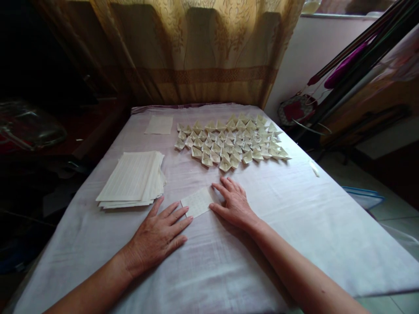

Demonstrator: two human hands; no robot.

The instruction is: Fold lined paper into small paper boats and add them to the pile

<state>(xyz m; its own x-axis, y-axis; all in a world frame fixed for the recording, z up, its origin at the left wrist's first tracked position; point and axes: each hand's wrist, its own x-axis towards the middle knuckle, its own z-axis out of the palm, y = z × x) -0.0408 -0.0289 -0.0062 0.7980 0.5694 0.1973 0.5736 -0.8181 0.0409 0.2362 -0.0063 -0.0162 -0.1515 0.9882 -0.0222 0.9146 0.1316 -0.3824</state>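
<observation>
A small folded piece of lined paper lies on the white cloth that covers the table. My left hand rests flat on the cloth, fingers spread, its fingertips at the paper's left edge. My right hand lies flat too, fingers stretched toward the paper's right edge. Neither hand holds anything. To the left sits a stack of lined sheets. Several folded paper boats are laid close together further back.
A single sheet lies near the table's far edge. A patterned curtain hangs behind the table. Dark furniture stands to the left; poles lean at the right, with a blue-edged object on the floor.
</observation>
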